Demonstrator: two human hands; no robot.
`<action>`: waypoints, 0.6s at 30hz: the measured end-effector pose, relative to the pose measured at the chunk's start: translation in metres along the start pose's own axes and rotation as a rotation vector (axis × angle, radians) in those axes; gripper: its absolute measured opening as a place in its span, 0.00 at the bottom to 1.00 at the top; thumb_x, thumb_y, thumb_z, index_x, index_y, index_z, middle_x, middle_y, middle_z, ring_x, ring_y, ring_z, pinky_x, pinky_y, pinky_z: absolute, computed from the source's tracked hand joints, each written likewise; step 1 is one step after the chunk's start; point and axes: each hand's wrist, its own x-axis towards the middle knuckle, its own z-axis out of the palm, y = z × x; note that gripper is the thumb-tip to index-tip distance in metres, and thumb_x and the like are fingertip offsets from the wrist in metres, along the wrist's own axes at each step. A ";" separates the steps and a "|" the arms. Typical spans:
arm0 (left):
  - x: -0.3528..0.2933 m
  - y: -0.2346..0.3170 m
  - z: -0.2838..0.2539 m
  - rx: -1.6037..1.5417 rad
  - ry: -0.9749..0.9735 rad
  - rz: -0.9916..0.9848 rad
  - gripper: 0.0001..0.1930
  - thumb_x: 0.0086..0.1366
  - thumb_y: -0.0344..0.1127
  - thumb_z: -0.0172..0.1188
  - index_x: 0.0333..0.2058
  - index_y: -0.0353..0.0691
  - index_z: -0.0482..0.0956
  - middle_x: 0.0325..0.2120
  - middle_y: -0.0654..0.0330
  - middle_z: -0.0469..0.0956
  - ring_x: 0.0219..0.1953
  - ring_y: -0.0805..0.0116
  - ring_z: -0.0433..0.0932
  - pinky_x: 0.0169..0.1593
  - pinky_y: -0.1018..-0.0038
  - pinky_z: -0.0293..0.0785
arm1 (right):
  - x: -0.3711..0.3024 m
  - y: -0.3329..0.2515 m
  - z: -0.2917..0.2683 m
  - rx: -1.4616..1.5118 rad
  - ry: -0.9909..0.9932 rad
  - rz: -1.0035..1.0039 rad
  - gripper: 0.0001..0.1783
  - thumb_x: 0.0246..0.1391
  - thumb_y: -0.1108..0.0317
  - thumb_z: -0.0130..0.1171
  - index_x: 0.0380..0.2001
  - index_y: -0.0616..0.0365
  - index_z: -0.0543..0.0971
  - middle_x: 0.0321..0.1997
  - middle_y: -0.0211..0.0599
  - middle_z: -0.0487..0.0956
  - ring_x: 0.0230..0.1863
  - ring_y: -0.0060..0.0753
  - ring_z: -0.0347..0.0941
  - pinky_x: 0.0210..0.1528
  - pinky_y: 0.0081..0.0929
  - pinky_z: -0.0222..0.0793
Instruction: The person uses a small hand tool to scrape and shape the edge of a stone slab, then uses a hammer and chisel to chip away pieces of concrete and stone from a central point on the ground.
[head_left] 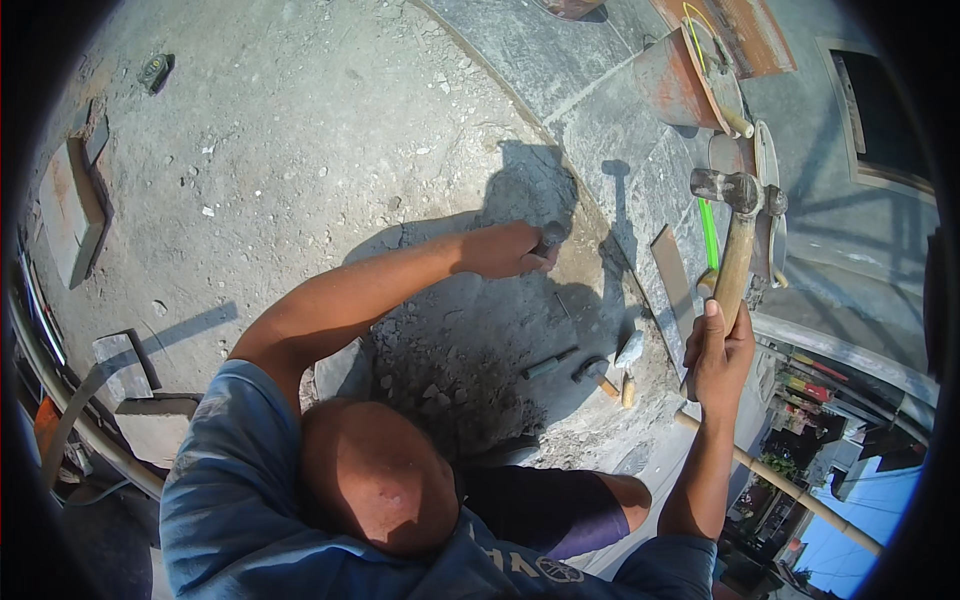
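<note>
I grip two tools
Left hand (503,250) clamps a metal tool (551,236) near the paving edge (546,129), right hand (722,352) a hammer (737,235); open ground (300,130) upper left

Tally: two hands (503,250) (722,358), two hammers (738,200) (592,370), one gripped metal tool (552,236), one loose green-grey tool (548,363), two buckets (668,85) (728,152), one tape measure (154,71), one green strip (709,236), one board (672,272), one bamboo pole (790,486), one dark wall opening (885,115), at least three slabs (68,213) (120,368) (158,430), rubble bits (432,397) past counting.
</note>
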 end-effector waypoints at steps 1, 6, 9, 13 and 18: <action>-0.002 0.014 -0.007 -0.005 -0.007 -0.001 0.11 0.65 0.36 0.55 0.40 0.33 0.74 0.29 0.49 0.78 0.34 0.55 0.78 0.41 0.62 0.71 | -0.002 0.001 -0.007 -0.001 0.002 0.009 0.12 0.65 0.61 0.52 0.36 0.60 0.70 0.16 0.23 0.66 0.12 0.12 0.59 0.13 0.14 0.54; -0.006 -0.008 -0.075 0.176 0.179 -0.139 0.11 0.65 0.34 0.54 0.42 0.35 0.74 0.31 0.48 0.79 0.35 0.56 0.79 0.42 0.61 0.72 | -0.005 -0.008 -0.038 0.000 0.077 -0.031 0.16 0.64 0.56 0.52 0.42 0.60 0.72 0.17 0.24 0.66 0.12 0.14 0.60 0.13 0.15 0.55; -0.013 -0.020 -0.095 0.264 0.223 -0.183 0.10 0.66 0.34 0.53 0.43 0.36 0.73 0.33 0.48 0.80 0.36 0.55 0.79 0.43 0.60 0.72 | -0.003 -0.036 -0.033 0.001 0.140 -0.116 0.14 0.64 0.58 0.53 0.40 0.60 0.72 0.17 0.23 0.67 0.13 0.12 0.59 0.14 0.13 0.53; -0.020 -0.017 -0.093 0.361 0.267 -0.155 0.10 0.66 0.35 0.54 0.41 0.36 0.73 0.33 0.48 0.79 0.37 0.53 0.79 0.44 0.60 0.72 | 0.012 -0.083 -0.033 -0.026 0.215 -0.389 0.19 0.64 0.56 0.53 0.46 0.63 0.72 0.20 0.27 0.68 0.15 0.13 0.60 0.17 0.15 0.54; -0.011 0.006 -0.091 0.364 0.216 -0.229 0.14 0.66 0.39 0.56 0.42 0.34 0.73 0.33 0.46 0.79 0.39 0.50 0.79 0.44 0.60 0.73 | 0.027 -0.153 -0.031 0.272 0.404 -0.701 0.22 0.64 0.55 0.52 0.46 0.66 0.69 0.23 0.34 0.68 0.19 0.21 0.60 0.21 0.20 0.55</action>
